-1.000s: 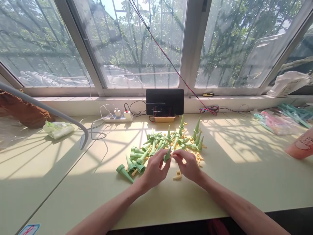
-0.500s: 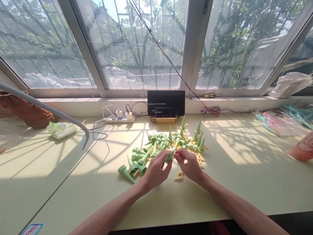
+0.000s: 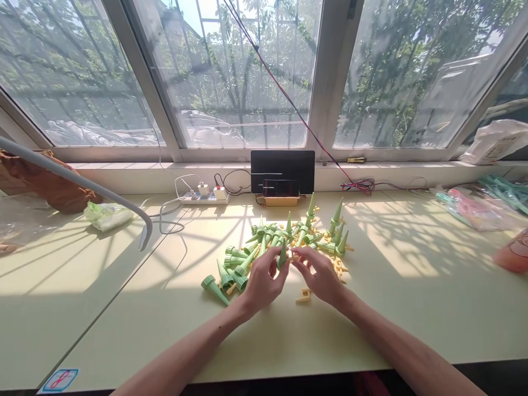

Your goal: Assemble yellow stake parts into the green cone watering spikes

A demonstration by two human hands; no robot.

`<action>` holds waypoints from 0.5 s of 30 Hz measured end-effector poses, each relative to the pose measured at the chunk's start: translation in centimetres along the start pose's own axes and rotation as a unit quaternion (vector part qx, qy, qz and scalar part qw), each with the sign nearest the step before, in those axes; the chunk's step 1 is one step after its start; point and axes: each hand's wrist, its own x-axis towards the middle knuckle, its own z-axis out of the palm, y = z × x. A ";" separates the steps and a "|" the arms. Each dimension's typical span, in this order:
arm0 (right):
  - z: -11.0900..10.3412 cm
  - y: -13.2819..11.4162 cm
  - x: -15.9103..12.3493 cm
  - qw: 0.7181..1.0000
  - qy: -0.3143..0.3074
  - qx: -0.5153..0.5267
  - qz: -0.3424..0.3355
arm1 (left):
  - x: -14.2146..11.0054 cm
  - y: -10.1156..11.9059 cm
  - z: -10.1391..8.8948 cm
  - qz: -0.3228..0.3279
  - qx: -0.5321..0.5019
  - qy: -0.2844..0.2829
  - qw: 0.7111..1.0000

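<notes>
My left hand (image 3: 264, 280) is closed around a green cone-shaped watering spike (image 3: 282, 254), its tip pointing up. My right hand (image 3: 320, 275) pinches a small yellow plastic valve (image 3: 290, 256) beside the spike's right side; the fingers hide much of it, and I cannot tell whether it sits in the spike. Behind my hands lies a pile of green watering spikes (image 3: 270, 234), some upright and some on their sides, with yellow valves (image 3: 340, 269) among them. A single green spike (image 3: 214, 290) lies left of my left hand. Several yellow pieces (image 3: 304, 295) rest below my right hand.
A black tablet (image 3: 284, 164) with a phone (image 3: 280, 188) before it stands at the back. To its left are a power strip (image 3: 204, 200) and a grey curved lamp arm (image 3: 82, 179). Bundled wires (image 3: 358, 186), plastic bags (image 3: 474, 209) and a pinkish cup (image 3: 513, 256) are on the right.
The spike in my left hand tilted right toward my right fingers, then came back upright. The yellow valve in my right fingers now shows slightly apart from my left hand. The view shifted slightly.
</notes>
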 end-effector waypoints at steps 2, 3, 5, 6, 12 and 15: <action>0.0 0.0 0.0 1.000 -0.001 -0.003 -0.006 | 0.0 0.0 0.0 -0.001 0.003 0.000 1.000; 0.0 0.0 0.0 1.000 -0.002 -0.003 -0.007 | 0.0 -0.1 0.0 -0.001 0.003 0.000 1.000; -0.1 0.0 0.0 1.000 -0.005 -0.003 -0.008 | 0.1 -0.1 0.0 -0.002 0.002 -0.002 1.000; 0.0 0.0 0.0 1.000 -0.006 -0.005 -0.008 | 0.1 -0.1 0.0 -0.002 0.004 -0.002 1.000; 0.1 0.0 -0.1 1.000 -0.014 -0.004 -0.001 | 0.1 -0.2 -0.2 0.007 0.017 -0.004 1.000; 0.1 0.0 -0.1 1.000 -0.022 -0.005 0.006 | 0.1 -0.3 -0.2 0.018 0.025 -0.004 1.000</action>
